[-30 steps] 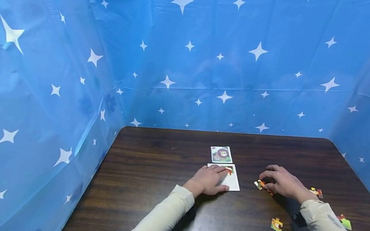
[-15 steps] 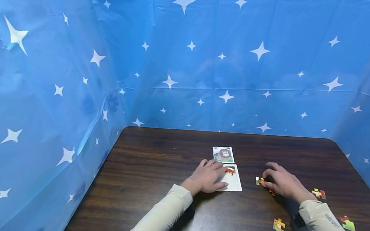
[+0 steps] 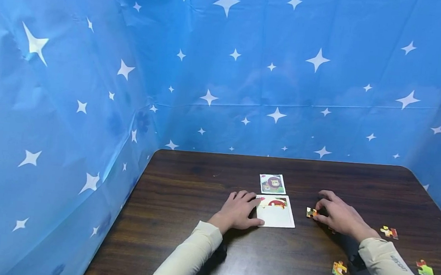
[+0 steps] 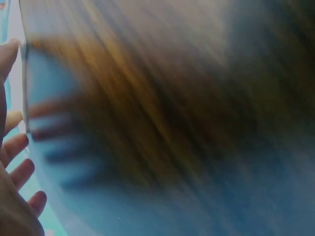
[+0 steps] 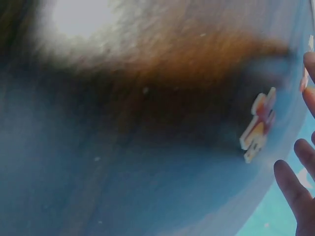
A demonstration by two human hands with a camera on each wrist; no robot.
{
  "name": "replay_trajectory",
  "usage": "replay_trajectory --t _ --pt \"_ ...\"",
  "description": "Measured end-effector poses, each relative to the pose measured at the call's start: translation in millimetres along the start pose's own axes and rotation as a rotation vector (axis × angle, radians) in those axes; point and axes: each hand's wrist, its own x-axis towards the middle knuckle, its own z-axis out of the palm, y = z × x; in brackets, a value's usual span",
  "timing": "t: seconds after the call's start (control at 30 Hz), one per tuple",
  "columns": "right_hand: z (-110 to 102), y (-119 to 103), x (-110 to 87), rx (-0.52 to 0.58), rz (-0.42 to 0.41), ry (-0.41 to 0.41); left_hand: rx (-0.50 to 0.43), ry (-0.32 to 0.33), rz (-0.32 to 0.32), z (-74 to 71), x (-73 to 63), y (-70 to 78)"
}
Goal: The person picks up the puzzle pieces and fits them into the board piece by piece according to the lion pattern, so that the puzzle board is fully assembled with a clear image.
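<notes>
In the head view my left hand (image 3: 236,212) rests at the left edge of a white puzzle board (image 3: 278,219), thumb at its near corner and fingers spread. A strip of picture pieces (image 3: 277,203) fills the board's upper part. To the right, my right hand (image 3: 338,216) pinches a jigsaw piece (image 3: 311,212) between thumb and index finger, its other fingers extended. Beneath that hand lies another jigsaw piece (image 5: 259,126), mostly hidden in the head view but plain in the right wrist view. The left wrist view shows the left fingers (image 4: 22,173) beside the board's edge.
A lion picture card (image 3: 273,184) lies just beyond the board. Around the right forearm are loose jigsaw pieces: one on the near side (image 3: 339,270), one beyond the wrist (image 3: 389,232), and a green one (image 3: 425,270) farther right. Blue star-printed cloth (image 3: 264,80) stands behind the brown table (image 3: 185,186).
My left hand has slid left off the board's surface to its edge, uncovering the picture strip. The piece in my right hand has turned and drawn away from the one beneath. The view has shifted slightly.
</notes>
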Motion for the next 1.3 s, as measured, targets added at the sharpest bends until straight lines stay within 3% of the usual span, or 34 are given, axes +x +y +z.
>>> replay_trajectory --t 0.37,0.7,1.3 --pt "-11.9 -18.8 13.4 -0.010 -0.028 0.021 -0.014 0.011 -0.011 -3.6 -9.6 -5.6" --pt "-20.6 -45.3 31.4 -0.025 -0.098 0.042 -0.004 -0.006 -0.027 -1.6 -8.0 -6.1" --pt "1.2 -90.0 60.7 -0.017 -0.162 -0.018 -0.016 -0.036 -0.034 -5.3 -11.9 2.2"
